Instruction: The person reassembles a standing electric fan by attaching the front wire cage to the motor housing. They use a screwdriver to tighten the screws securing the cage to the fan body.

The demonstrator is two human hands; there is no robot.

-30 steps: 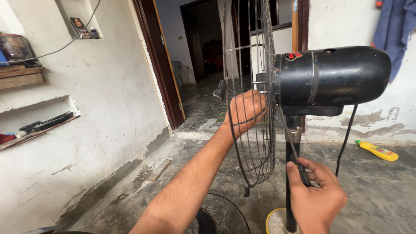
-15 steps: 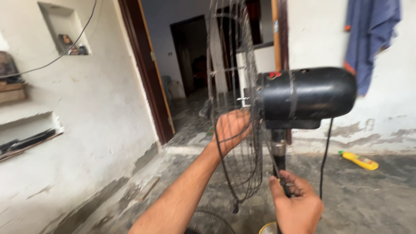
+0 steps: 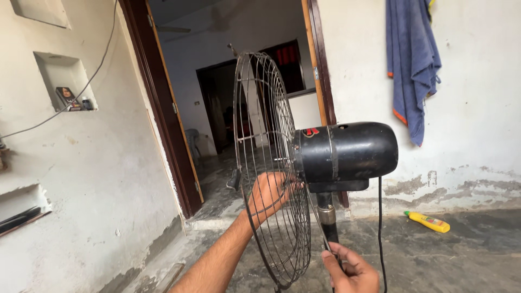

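wire guard [image 3: 271, 163] blocks motor [image 3: 347, 152], doorway [image 3: 228, 108] open

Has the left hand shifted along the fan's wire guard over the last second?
No. The left hand grips the wire guard at the same spot beside the black motor housing; only the camera's view tilted upward.

A yellow bottle [image 3: 427, 221] lies on the grey concrete floor [image 3: 461, 255].

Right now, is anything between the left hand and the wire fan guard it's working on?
Nothing visible. The left hand is already on the wire guard, beside the black motor housing. The right hand holds a thin tool near the stand pole.
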